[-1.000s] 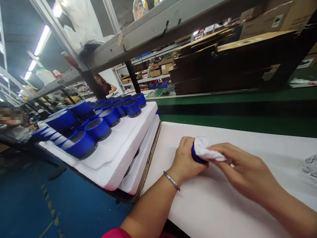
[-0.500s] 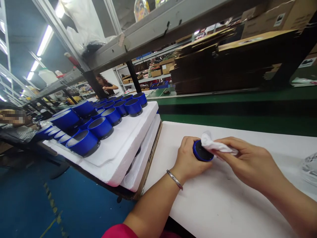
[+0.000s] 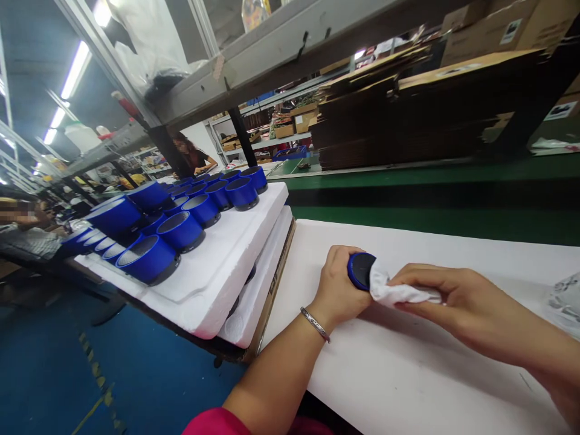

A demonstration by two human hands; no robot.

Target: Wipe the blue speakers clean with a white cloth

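Observation:
My left hand [image 3: 341, 284], with a bracelet at the wrist, is wrapped round a blue cylinder with a dark round end [image 3: 361, 270], like a small speaker. That dark end is tilted toward me. My right hand [image 3: 446, 296] pinches a bunched white cloth [image 3: 388, 289], whose tip rests against the right side of the blue rim. The cloth covers part of the dark end. To the left, many similar blue cylinders [image 3: 181, 229] stand on a white foam tray [image 3: 226, 257], some stacked on others.
A second foam tray [image 3: 267, 266] lies beneath the first. White board [image 3: 399, 386] covers the bench under my hands. Clear plastic [image 3: 564, 302] lies at the right edge. Beyond are a green surface [image 3: 435, 211], stacked cardboard [image 3: 408, 121] and an overhead shelf [image 3: 272, 54]. Two people sit farther off.
The cloth has shifted down from the top of the dark end to its lower right edge, my right hand moving with it. My left hand keeps its hold, the cylinder slightly turned.

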